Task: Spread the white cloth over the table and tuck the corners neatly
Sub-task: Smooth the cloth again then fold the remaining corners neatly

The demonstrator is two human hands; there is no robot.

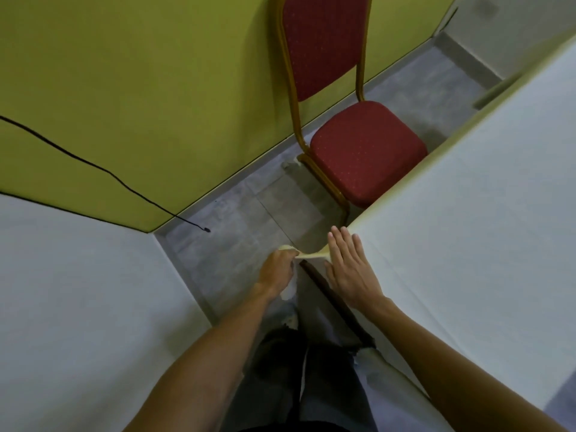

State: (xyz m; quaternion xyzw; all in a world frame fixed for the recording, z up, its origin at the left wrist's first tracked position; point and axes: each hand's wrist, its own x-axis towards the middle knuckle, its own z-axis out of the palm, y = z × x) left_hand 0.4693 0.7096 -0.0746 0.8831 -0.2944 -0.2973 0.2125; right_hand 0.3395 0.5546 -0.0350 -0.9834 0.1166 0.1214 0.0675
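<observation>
The fingers (290, 254) of the left hand (278, 271) are curled and pinch the corner flap of the thin white cloth (467, 213), pulling it taut out past the corner of the dark wooden counter (332, 296). The right hand (350, 271) lies flat on the cloth just beside that corner, its fingers (340, 243) straight and pressed together. The cloth covers the counter top. A bare strip of the counter's edge shows below the lifted flap, and how far the cloth hangs there is hard to tell. Beyond the corner, a red padded chair with a gold metal frame (367, 154) stands on the grey tiled floor (230, 219), near the yellow-green wall (140, 73).
</observation>
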